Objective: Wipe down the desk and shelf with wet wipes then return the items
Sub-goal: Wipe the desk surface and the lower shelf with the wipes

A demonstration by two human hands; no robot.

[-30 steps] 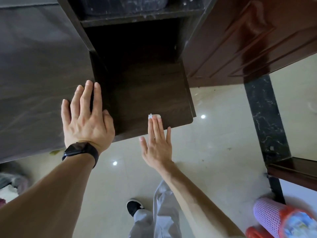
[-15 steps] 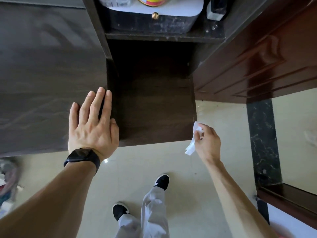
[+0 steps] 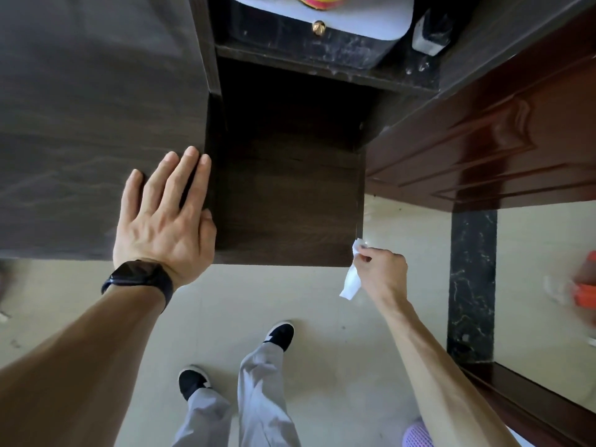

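My left hand [image 3: 164, 217] lies flat with straight fingers on the dark wooden desk top [image 3: 80, 124], at its right edge. The lower shelf board [image 3: 287, 201] sits to the right of it, dark and bare. My right hand [image 3: 380, 272] pinches a crumpled white wet wipe [image 3: 352, 279] at the shelf's front right corner. The wipe hangs down below the fingers, off the board's edge.
An upper shelf holds a white tray [image 3: 354, 24] with a colourful container [image 3: 322, 1] and a dark bottle [image 3: 430, 33]. A glossy reddish wooden door [image 3: 500, 140] stands to the right. A black marble strip [image 3: 471, 285] crosses the pale floor. My feet [image 3: 280, 335] stand below.
My right hand has left the shelf's front edge, where it pressed the wipe flat, and moved right to the front right corner, now pinching the wipe. The view tilted up.
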